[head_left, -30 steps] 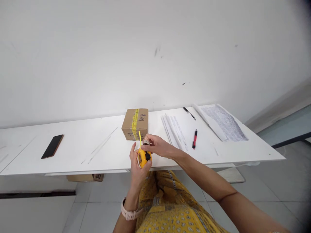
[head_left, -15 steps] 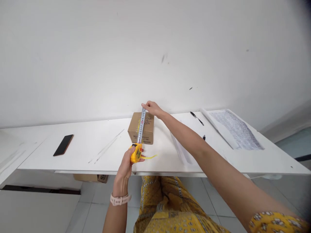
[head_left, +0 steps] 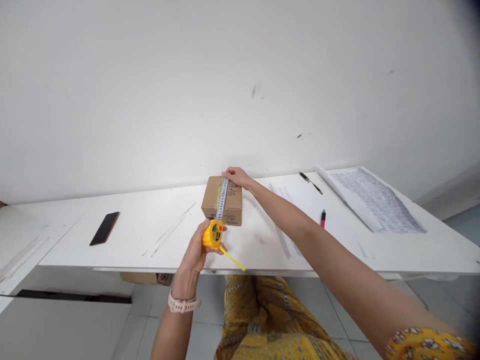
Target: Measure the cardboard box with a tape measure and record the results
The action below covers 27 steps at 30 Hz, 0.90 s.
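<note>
A small brown cardboard box sits on the white table against the wall, with dark handwriting on its top. My left hand is wrapped round a yellow tape measure just in front of the box; a yellow strap dangles from its case. The pulled-out blade runs from the case back across the box top. At the box's far edge, my right hand pinches the free end of the blade; its fingertips are partly hidden.
On the left of the white table lies a dark phone. To the right are paper sheets, a black pen, a red and black pen and a handwritten sheet. Another cardboard box shows below the table.
My right hand has come down onto the box's far edge, bringing the blade closer to the top. The strap now hangs lower, and the view has shifted slightly.
</note>
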### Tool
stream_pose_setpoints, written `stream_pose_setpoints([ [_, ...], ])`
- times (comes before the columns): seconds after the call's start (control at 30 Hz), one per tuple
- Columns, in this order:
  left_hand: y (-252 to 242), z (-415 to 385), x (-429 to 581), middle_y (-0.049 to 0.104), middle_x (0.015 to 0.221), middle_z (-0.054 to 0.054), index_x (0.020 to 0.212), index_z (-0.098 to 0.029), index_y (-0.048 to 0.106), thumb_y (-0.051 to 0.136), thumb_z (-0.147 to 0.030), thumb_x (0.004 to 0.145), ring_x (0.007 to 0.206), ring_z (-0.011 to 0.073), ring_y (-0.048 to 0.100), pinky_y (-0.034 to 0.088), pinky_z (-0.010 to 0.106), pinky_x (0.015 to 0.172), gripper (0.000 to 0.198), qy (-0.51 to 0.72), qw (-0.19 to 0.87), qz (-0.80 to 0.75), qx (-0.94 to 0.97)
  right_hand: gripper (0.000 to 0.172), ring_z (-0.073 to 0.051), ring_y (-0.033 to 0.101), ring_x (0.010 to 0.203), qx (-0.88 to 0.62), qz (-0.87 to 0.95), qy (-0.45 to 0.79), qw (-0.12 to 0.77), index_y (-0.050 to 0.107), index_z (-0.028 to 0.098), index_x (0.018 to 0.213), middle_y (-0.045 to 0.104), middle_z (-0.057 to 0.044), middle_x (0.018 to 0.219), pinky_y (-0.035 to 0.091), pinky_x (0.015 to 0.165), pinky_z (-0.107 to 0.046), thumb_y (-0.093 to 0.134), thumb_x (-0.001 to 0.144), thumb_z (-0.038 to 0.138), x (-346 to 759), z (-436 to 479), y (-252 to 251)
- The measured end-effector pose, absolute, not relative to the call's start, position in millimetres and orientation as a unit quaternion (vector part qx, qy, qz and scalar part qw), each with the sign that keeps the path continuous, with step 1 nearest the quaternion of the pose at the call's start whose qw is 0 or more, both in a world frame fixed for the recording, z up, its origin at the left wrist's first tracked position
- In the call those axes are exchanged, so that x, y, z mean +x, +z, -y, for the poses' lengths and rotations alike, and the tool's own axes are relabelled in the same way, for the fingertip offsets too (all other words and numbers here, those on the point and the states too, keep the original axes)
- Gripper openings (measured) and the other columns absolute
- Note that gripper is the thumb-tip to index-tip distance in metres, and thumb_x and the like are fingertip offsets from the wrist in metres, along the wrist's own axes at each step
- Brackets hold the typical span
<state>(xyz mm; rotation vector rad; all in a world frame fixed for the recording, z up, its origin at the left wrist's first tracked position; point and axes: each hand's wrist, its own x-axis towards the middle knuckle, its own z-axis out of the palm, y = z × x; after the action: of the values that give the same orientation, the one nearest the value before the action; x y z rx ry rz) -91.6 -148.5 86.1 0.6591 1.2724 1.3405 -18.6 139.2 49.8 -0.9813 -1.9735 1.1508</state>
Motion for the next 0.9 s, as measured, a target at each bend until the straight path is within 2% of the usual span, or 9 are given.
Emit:
stream_pose_setpoints([
  [0.2,81.9,158.3,-73.9,0.071,0.102,0.013,0.11,-0.014,0.06,0.059,-0.053,0.083,0.053,0.0177,0.068,0.057,0.028,0.044,0.047,0.58,0.559,-0.532,0.262,0.038,-0.015,0.052,0.067,-0.328,0.736,0.477,0.352,0.056,0.019,0.066,0.06,-0.001,0.07,0.039,0.063,-0.028,0.06,0.075,0.056,-21.1,-144.0,41.1],
  [0.57,79.3,154.4,-71.6,0.071,0.097,0.012,0.105,-0.013,0.062,0.06,-0.055,0.082,0.053,0.0179,0.068,0.053,0.026,0.041,0.048,0.598,0.554,-0.529,0.235,0.036,-0.014,0.047,0.065,-0.341,0.743,0.467,0.337,0.051,0.02,0.063,0.055,0.0,0.065,0.036,0.06,-0.027,0.06,0.076,0.053,-19.5,-134.9,52.2],
  [0.73,77.8,173.3,-57.0,0.071,0.102,0.014,0.102,-0.015,0.065,0.061,-0.058,0.08,0.056,0.0178,0.068,0.05,0.025,0.039,0.049,0.598,0.571,-0.519,0.216,0.037,-0.014,0.046,0.065,-0.325,0.759,0.471,0.31,0.05,0.02,0.064,0.052,0.001,0.065,0.035,0.059,-0.026,0.059,0.076,0.053,-10.6,-115.7,57.0],
  [0.9,70.2,201.9,-31.9,0.071,0.105,0.012,0.114,-0.019,0.062,0.061,-0.061,0.08,0.06,0.0191,0.068,0.047,0.025,0.039,0.054,0.615,0.563,-0.52,0.186,0.04,-0.014,0.046,0.065,-0.293,0.769,0.482,0.301,0.049,0.02,0.062,0.051,0.002,0.064,0.034,0.06,-0.026,0.058,0.076,0.056,-2.7,-95.5,51.9],
])
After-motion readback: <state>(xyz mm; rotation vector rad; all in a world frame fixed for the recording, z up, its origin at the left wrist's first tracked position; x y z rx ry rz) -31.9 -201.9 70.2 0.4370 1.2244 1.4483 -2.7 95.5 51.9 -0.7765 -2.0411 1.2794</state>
